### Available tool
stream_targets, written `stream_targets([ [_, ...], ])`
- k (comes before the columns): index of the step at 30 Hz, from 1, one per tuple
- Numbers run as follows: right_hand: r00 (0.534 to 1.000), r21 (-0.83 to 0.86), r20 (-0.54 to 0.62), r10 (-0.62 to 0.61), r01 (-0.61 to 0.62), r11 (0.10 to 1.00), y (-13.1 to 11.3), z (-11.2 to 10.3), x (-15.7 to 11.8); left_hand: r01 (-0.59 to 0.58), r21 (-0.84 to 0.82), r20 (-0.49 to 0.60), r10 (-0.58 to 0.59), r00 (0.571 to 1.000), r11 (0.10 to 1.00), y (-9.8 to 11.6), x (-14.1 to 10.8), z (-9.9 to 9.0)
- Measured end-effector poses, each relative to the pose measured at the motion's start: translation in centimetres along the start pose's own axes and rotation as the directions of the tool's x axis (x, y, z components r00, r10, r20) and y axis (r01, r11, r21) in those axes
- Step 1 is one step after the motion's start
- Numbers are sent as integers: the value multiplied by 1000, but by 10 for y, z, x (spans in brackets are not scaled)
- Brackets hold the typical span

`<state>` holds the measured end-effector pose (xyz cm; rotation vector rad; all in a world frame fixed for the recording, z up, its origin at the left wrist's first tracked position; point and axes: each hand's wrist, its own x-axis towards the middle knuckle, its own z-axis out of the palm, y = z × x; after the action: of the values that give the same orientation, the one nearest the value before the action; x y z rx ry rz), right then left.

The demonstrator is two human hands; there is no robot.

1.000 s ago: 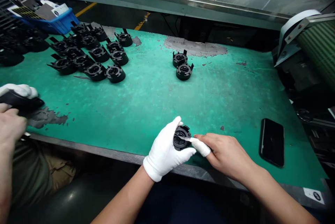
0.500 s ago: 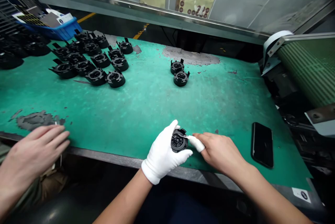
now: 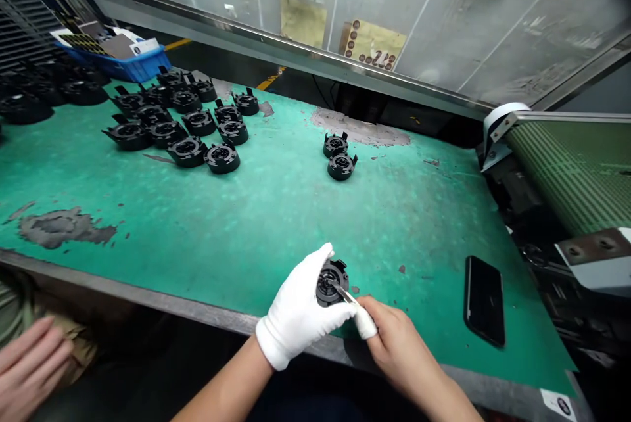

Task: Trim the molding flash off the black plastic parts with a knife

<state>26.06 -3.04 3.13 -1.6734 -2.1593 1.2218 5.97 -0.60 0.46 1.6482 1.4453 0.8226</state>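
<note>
My left hand (image 3: pixel 300 307), in a white glove, is closed around a round black plastic part (image 3: pixel 331 282) near the front edge of the table. The part's ringed, open face is turned up, and a tab stands on its far rim. In my right hand (image 3: pixel 394 333) is a thin pointed metal tool (image 3: pixel 341 291), whose tip reaches into the middle of the part. A white cover wraps one of the right fingers. The tool's rear end is hidden in the fingers, and its exact kind does not show.
Two similar black parts (image 3: pixel 341 165) stand farther back on the green table (image 3: pixel 276 211). Several more (image 3: pixel 197 122) cluster at the left, by a blue bin (image 3: pixel 140 68). A phone (image 3: pixel 485 300) lies right, beside a conveyor belt (image 3: pixel 572 159). Another person's hand (image 3: pixel 34 363) is at lower left.
The tool's tip has moved from the part's right rim towards its centre, my right hand now lower. The other person's hand has drawn back off the table. The camera view has shifted.
</note>
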Motion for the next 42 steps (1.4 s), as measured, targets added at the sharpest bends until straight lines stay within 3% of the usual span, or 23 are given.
stream_targets([
  [11, 1000, -44, -5, -22, 21, 999, 1, 7, 0, 22, 2, 25, -22, 999, 1000, -2, 1, 1],
  [18, 992, -221, 106, -63, 85, 972, -2, -14, 10, 50, -3, 73, -50, 996, 999, -3, 4, -1],
  [25, 995, -254, 95, 12, 12, 967, -17, -38, 11, 6, -46, 57, -4, 998, 999, -7, 2, 1],
  [33, 989, -368, 147, 32, 25, 929, -19, -45, 11, -44, -7, 46, 44, 998, 999, -6, 4, 0],
  [42, 969, -503, 248, 3, 127, 855, -29, -59, 18, -65, 1, 47, 65, 997, 998, -4, 3, -1],
])
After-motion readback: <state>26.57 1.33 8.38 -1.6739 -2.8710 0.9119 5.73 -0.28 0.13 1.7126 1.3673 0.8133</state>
